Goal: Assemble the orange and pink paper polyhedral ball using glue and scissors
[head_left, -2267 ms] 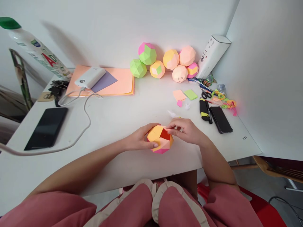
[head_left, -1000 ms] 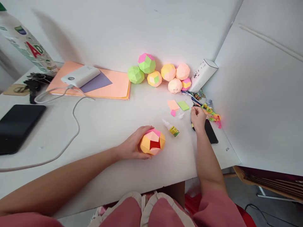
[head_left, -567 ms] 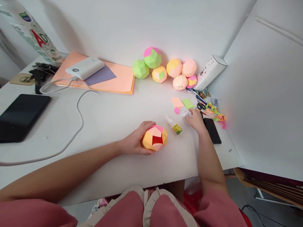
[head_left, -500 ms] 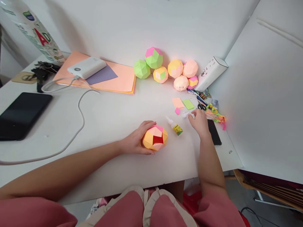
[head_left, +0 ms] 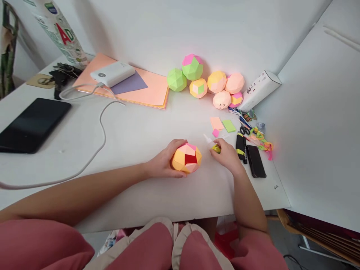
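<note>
A faceted paper ball in orange and pink, with a red square opening facing up, rests on the white table near its front edge. My left hand is wrapped round its left side, thumb at the bottom and fingers over the top. To the right, my right hand has its thumb and fingers round a small glue bottle with a yellow label. The bottle's white nozzle points up and left. Just beyond lie a peach paper stack, a green paper stack and a small pink piece.
Several finished paper balls stand along the wall. Right of my hand are a cutter, scissors and a phone. At left lie a tablet, a power bank and its cable.
My right hand has moved left and down from beside the white cap and has closed on the glue bottle. My left hand still holds the ball. The view has shifted slightly.
</note>
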A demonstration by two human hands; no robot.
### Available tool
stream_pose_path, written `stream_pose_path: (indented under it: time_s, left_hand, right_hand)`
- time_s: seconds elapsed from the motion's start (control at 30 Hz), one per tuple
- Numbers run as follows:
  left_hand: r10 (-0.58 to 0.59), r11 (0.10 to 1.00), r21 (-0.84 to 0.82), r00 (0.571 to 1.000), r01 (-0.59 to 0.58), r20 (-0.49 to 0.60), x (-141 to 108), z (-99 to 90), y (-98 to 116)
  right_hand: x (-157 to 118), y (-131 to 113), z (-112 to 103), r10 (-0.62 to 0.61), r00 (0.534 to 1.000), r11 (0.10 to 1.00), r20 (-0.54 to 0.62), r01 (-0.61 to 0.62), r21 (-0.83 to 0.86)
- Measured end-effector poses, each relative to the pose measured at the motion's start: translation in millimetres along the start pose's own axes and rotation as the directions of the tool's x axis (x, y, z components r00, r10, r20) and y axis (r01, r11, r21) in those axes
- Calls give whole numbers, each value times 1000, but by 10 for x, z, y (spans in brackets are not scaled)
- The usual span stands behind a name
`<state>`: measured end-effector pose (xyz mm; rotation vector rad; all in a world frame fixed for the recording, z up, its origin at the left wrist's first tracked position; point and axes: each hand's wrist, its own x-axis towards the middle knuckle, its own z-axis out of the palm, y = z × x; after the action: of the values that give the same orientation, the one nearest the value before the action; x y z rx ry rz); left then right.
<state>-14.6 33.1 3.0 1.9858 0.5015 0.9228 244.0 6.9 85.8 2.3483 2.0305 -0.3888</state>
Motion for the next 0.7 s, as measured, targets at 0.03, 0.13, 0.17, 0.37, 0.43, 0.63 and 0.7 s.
stream_pose_path:
  time_s: [0.03,0.13,0.17,0.37,0.43,0.63,0.7]
  left_hand:
    - [32,999,27,999,-32,-9,2,0,7]
    - [107,987,122,994,-103,-27,7,8,34]
    - [124,981,153,992,-118,-30,8,12,42]
    - [201,936,306,978,-174,-56,7,40,46]
    - [212,920,352,974,-173,-74,3,48,35]
    - [241,879,446,965,-170,-105,-15,73,20]
    - [262,863,470,959,-184,-107,-22,82,23]
  right_hand:
    - [7,9,0,3,1000,1000,-6,-3,9]
    - [3,23,11,7,1000,1000,8,-7,13]
    - [-10,22,15,-4,1000,1000,-6,4,12]
    - [-241,-67,-41,-419,797,808,-436,546,222]
    - [-334,-137,-38,-580,700,647,-417,707,286]
    - [-437,-323,141,-723,568,626,-393,779,-26]
    - [-445,-351,177,-734,568,637,-374,766,-87]
